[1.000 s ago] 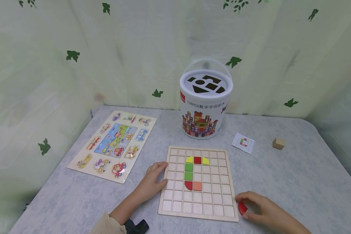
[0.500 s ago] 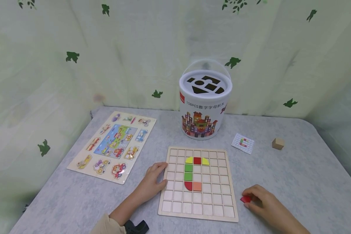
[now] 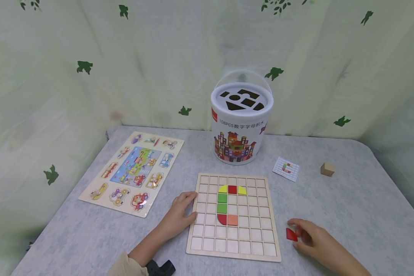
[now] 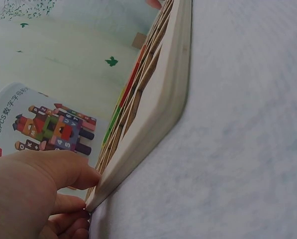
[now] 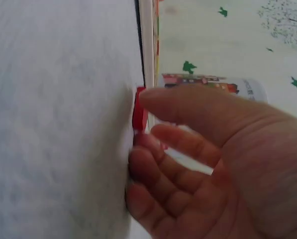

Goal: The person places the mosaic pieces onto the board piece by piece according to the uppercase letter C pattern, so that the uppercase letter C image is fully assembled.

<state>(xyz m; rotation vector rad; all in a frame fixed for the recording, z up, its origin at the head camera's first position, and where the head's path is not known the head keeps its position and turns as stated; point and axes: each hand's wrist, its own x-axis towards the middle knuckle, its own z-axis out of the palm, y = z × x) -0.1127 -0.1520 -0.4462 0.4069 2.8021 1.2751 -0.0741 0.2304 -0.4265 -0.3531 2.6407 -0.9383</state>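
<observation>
A wooden grid board point(image 3: 258, 245) lies flat on the grey table, also seen edge-on as the board point(image 4: 158, 99). Yellow, red, green and orange pieces point(image 3: 227, 203) sit in its cells. My left hand point(image 3: 191, 207) rests against the board's left edge, with the thumb point(image 4: 88, 175) on the rim and the fingers against the side. Just right of the board's lower right part, my right hand point(image 3: 295, 230) pinches a small red piece point(image 3: 291, 234) at the table surface. The red piece point(image 5: 138, 109) stands between thumb and fingertips.
A white block bucket point(image 3: 241, 119) stands behind the board. A vehicle puzzle board point(image 3: 132, 172) lies at the left. A small pattern card point(image 3: 286, 168) and a wooden cube point(image 3: 327, 169) lie at the right. Leaf-print curtains surround the table.
My right hand has moved the red piece up and to the right, away from the board's lower right corner, turning it in the fingers. The left hand has stayed put.
</observation>
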